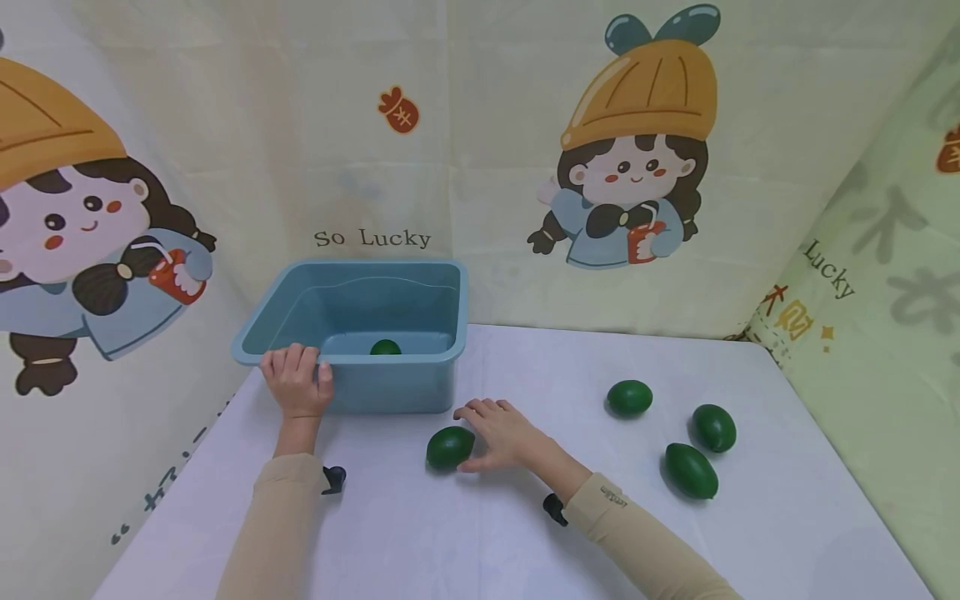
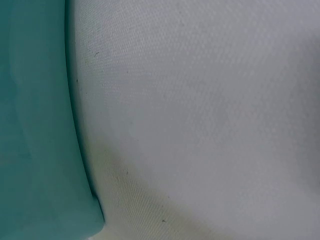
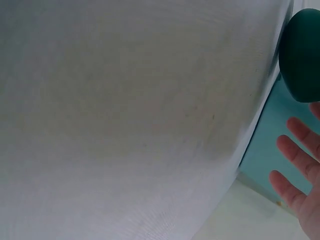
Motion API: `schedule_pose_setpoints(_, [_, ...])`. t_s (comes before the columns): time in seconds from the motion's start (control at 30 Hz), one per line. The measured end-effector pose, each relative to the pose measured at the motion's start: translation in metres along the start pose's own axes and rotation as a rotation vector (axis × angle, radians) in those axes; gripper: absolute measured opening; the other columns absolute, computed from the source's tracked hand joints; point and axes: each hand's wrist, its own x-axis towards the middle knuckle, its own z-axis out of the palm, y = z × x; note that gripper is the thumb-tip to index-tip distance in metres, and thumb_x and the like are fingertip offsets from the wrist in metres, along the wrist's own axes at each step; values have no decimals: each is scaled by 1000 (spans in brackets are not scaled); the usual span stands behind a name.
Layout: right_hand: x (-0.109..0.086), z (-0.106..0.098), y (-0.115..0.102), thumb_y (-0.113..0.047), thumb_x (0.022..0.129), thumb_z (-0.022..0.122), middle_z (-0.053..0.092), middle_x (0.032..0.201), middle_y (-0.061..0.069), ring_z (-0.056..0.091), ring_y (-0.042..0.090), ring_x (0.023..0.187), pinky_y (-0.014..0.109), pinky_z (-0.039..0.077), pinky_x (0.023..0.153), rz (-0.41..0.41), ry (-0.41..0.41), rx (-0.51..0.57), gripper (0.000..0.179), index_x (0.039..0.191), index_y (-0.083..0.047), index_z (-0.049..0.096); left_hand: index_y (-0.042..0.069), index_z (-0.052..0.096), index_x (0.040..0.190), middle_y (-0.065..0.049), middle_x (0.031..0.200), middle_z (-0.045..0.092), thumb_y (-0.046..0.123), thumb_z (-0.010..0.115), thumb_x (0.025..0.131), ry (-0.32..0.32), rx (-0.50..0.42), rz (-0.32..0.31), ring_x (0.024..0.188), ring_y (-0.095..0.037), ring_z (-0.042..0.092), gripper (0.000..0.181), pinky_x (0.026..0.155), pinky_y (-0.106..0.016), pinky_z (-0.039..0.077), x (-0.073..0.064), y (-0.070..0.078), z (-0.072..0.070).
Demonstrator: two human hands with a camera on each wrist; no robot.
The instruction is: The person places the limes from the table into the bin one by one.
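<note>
At the left, my left hand (image 1: 296,383) holds the near rim of a blue plastic basin (image 1: 393,387), fingers over the edge and thumb on the near side. Inside the basin lies a green lime (image 1: 386,347), partly hidden by the rim. Just in front of the basin another lime (image 1: 448,448) rests on the table. My right hand (image 1: 504,435) reaches to that lime's right side with fingers spread. In the right wrist view, the fingers (image 3: 300,156) are nearly straight beside the lime (image 3: 304,57). The left wrist view shows only the basin wall (image 2: 37,120) and white cloth.
Further right on the white table (image 1: 525,542) lie three more limes: one lime (image 1: 629,398) alone, and a pair, a far lime (image 1: 713,428) and a near lime (image 1: 692,472). A printed cloth backdrop (image 1: 502,167) stands behind and along both sides.
</note>
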Motion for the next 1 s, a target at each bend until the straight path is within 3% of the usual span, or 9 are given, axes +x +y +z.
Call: schedule_pose_setpoints(1.0, [5, 8, -1, -59, 72, 61, 49, 123, -1, 46, 16, 110, 38, 36, 94, 7, -37, -19, 72, 129, -19, 43, -4, 52, 69, -20, 67, 48, 34, 36, 82, 52, -10, 13, 66, -37, 38, 43, 74, -52, 26, -1, 1, 2])
